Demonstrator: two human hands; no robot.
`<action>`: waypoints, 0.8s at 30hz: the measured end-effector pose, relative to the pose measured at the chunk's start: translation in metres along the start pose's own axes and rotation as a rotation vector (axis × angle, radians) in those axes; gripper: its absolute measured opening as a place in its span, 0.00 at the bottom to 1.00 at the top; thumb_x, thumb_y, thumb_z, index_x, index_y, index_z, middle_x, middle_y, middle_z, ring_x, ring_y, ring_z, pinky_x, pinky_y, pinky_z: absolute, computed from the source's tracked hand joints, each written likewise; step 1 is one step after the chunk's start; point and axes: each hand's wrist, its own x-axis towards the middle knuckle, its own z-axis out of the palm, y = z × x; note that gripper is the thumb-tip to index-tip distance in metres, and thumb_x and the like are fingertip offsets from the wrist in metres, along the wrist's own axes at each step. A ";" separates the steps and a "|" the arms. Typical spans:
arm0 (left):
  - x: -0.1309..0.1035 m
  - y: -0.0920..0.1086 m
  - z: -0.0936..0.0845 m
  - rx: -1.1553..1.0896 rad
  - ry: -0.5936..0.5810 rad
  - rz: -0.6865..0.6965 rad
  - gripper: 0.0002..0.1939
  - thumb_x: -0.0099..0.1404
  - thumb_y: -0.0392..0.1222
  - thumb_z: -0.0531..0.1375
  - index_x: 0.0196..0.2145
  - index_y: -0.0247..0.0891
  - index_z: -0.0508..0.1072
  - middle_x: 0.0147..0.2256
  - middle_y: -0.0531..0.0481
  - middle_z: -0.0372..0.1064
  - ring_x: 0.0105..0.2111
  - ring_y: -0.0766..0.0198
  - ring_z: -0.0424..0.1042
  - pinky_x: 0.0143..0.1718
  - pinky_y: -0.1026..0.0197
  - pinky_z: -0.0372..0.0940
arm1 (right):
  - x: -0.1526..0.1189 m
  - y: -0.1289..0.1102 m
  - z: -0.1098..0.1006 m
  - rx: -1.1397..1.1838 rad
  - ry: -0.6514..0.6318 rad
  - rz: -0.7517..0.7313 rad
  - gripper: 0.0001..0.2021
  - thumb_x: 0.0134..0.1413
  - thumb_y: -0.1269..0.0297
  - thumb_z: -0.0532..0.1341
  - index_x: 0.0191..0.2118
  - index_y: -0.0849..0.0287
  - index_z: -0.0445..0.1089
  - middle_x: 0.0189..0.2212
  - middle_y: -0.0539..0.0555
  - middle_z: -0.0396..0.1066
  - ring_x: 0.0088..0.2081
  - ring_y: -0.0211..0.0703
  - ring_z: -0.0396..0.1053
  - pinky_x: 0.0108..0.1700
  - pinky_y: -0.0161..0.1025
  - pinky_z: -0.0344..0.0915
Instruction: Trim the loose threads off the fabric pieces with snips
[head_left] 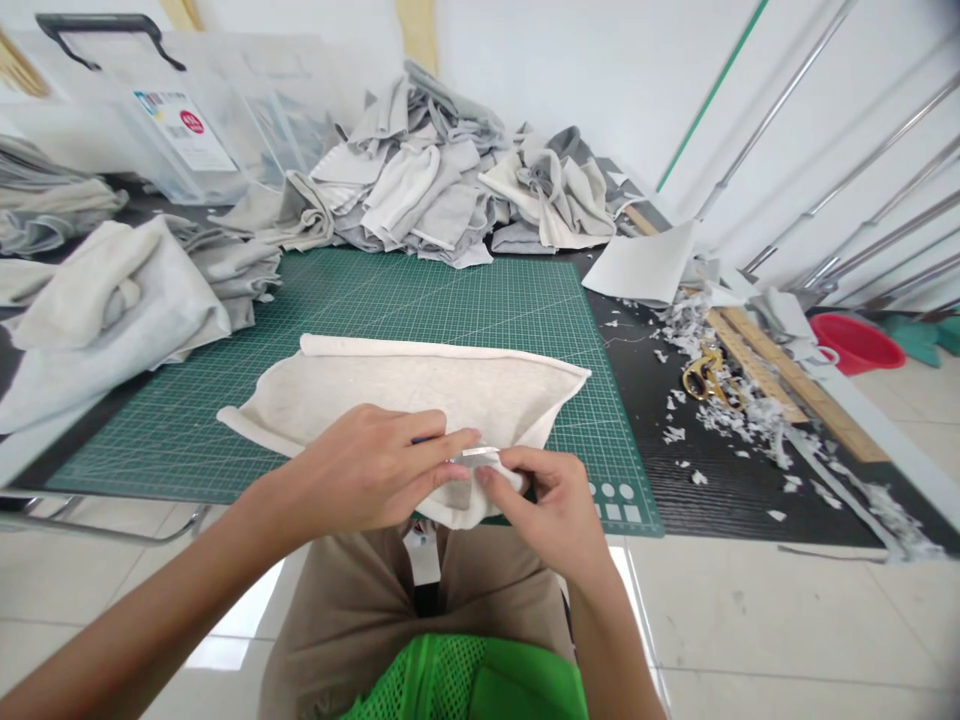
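A cream piece of fabric [420, 385] lies on the green cutting mat [525, 290], its far edge rolled over and its near right edge lifted. Between the fingers of my left hand [375, 465] is a small silver-bladed tool [477, 456] with a dark blue part; its exact kind is partly hidden by the fingers. The blade's tip is at the fabric's near edge. My right hand [551, 495] pinches that edge between thumb and forefinger, close beside the blade.
Grey and cream cloth pieces [420, 190] are heaped behind the mat, with more folded cloth [127, 300] at left. A clear plastic box [262, 110] stands behind. At right are gold-handled scissors [703, 375], wooden rulers [802, 380] and scattered white scraps [757, 430].
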 end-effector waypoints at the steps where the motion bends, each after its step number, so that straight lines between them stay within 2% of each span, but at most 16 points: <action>1: 0.000 0.000 0.000 0.000 -0.005 0.002 0.15 0.72 0.44 0.51 0.53 0.40 0.67 0.32 0.52 0.69 0.26 0.67 0.70 0.21 0.62 0.57 | 0.000 0.000 0.000 -0.003 0.001 -0.002 0.10 0.54 0.62 0.61 0.27 0.62 0.74 0.19 0.48 0.63 0.22 0.33 0.53 0.25 0.33 0.52; 7: 0.002 0.000 0.000 -0.020 -0.011 0.000 0.15 0.73 0.43 0.50 0.53 0.40 0.67 0.30 0.53 0.69 0.26 0.66 0.70 0.20 0.62 0.56 | 0.000 -0.002 0.000 -0.027 0.002 0.001 0.11 0.55 0.62 0.61 0.26 0.62 0.74 0.18 0.47 0.61 0.21 0.32 0.51 0.24 0.34 0.51; 12: 0.003 0.000 0.001 -0.032 0.002 0.006 0.15 0.73 0.42 0.50 0.52 0.38 0.68 0.30 0.52 0.69 0.26 0.66 0.70 0.20 0.62 0.56 | -0.001 -0.001 0.000 -0.031 0.003 0.007 0.11 0.55 0.61 0.61 0.29 0.61 0.76 0.19 0.48 0.64 0.21 0.32 0.52 0.25 0.34 0.52; 15: 0.000 -0.001 0.003 -0.114 0.025 -0.023 0.15 0.72 0.41 0.51 0.52 0.39 0.69 0.29 0.53 0.68 0.25 0.68 0.68 0.21 0.64 0.56 | 0.000 -0.001 0.000 -0.029 0.004 0.008 0.11 0.55 0.61 0.61 0.30 0.62 0.76 0.20 0.48 0.66 0.21 0.33 0.53 0.24 0.33 0.52; 18: -0.002 -0.004 -0.001 -0.285 0.138 -0.082 0.15 0.71 0.39 0.53 0.53 0.39 0.69 0.29 0.53 0.69 0.24 0.70 0.67 0.24 0.66 0.59 | 0.001 -0.001 0.000 -0.022 0.013 0.011 0.11 0.54 0.61 0.61 0.29 0.62 0.76 0.20 0.48 0.66 0.21 0.32 0.53 0.24 0.33 0.52; 20: 0.003 -0.006 -0.010 -0.358 0.252 -0.111 0.15 0.69 0.38 0.55 0.52 0.39 0.70 0.31 0.52 0.71 0.26 0.70 0.68 0.26 0.66 0.61 | 0.001 -0.002 0.000 -0.019 0.017 0.011 0.11 0.54 0.61 0.61 0.28 0.62 0.76 0.19 0.48 0.65 0.21 0.32 0.52 0.24 0.33 0.52; 22: 0.016 -0.006 -0.023 -0.327 0.342 -0.109 0.13 0.69 0.39 0.57 0.50 0.40 0.72 0.31 0.52 0.72 0.26 0.69 0.68 0.27 0.65 0.61 | 0.001 -0.002 -0.001 -0.019 0.016 0.008 0.11 0.54 0.61 0.61 0.27 0.62 0.75 0.19 0.48 0.64 0.21 0.32 0.52 0.24 0.33 0.51; 24: 0.040 -0.004 -0.036 -0.198 0.374 -0.075 0.11 0.69 0.42 0.56 0.47 0.41 0.74 0.29 0.53 0.72 0.25 0.68 0.68 0.26 0.64 0.59 | 0.000 -0.002 -0.001 -0.014 0.013 0.002 0.11 0.54 0.61 0.61 0.27 0.62 0.74 0.19 0.48 0.64 0.21 0.32 0.51 0.24 0.33 0.50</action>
